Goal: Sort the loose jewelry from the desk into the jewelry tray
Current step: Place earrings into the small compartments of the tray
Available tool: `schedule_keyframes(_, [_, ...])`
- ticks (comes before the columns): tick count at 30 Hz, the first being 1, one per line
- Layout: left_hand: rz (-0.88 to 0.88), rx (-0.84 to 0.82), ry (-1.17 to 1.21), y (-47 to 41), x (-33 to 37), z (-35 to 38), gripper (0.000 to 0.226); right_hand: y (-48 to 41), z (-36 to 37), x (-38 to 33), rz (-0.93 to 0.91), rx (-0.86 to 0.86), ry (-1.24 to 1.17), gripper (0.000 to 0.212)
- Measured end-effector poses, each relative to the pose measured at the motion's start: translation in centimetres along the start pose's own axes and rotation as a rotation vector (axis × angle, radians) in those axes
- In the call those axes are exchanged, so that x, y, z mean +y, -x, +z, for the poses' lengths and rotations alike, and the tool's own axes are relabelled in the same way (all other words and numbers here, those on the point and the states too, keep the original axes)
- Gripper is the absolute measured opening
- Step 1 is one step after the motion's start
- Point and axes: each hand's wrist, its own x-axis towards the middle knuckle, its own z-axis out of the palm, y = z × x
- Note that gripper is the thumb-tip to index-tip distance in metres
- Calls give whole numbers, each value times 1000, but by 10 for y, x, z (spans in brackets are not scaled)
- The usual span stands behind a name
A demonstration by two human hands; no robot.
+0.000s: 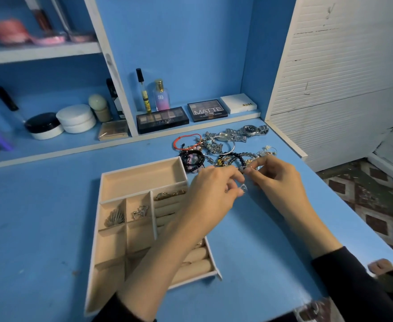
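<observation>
A beige jewelry tray [142, 177] with several compartments lies on the blue desk; two small compartments hold a silver leaf-shaped piece [114, 218] and a small silver piece [140, 212], and a gold piece [170, 195] rests on the ring rolls. A heap of loose jewelry [216, 147], bracelets, beads and watches, lies beyond the tray. My left hand [210, 189] and my right hand [275, 176] meet just right of the tray, both pinching a small silver piece of jewelry [243, 187] between the fingertips. My left forearm covers part of the tray's right side.
Eyeshadow palettes [162, 119], perfume bottles [161, 95] and a white box [238, 103] stand along the back ledge. Cream jars [76, 118] sit on the left shelf. The desk's right edge [344, 205] drops to a patterned floor. A white slatted panel [341, 77] rises at right.
</observation>
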Motion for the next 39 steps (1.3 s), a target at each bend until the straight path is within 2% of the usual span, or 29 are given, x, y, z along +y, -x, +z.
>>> schedule_keyframes(8, [-204, 288, -64, 43, -44, -74, 8, 6, 44, -46, -129, -198, -117, 9])
schedule_keyframes(14, [-334, 264, -125, 62, -78, -100, 4, 11, 72, -73, -231, -302, -81, 8])
schedule_keyframes(20, [-335, 161, -217, 64, -89, -94, 8, 17, 86, -83, -300, -331, 10, 8])
schedule_keyframes(23, [-339, 129, -179, 65, -93, -96, 12, 20, 91, -87, -324, -349, 75, 9])
schedule_keyframes(25, [-337, 171, -128, 67, -94, -99, 13, 22, 95, -89, -341, -368, 136, 9])
schedule_keyframes(28, [-350, 333, -12, 72, -98, -101, 10, 27, 102, -91, -420, -392, 255, 3])
schedule_keyframes(31, [-358, 445, 68, 75, -103, -100, 11, 31, 111, -93, -455, -438, 350, 5])
schedule_keyframes(35, [-341, 466, 98, 78, -105, -100, 15, 34, 119, -92, -511, -485, 450, 10])
schedule_keyframes(39, [-328, 455, 108, 79, -104, -98, 15, 34, 121, -89, -557, -446, 528, 13])
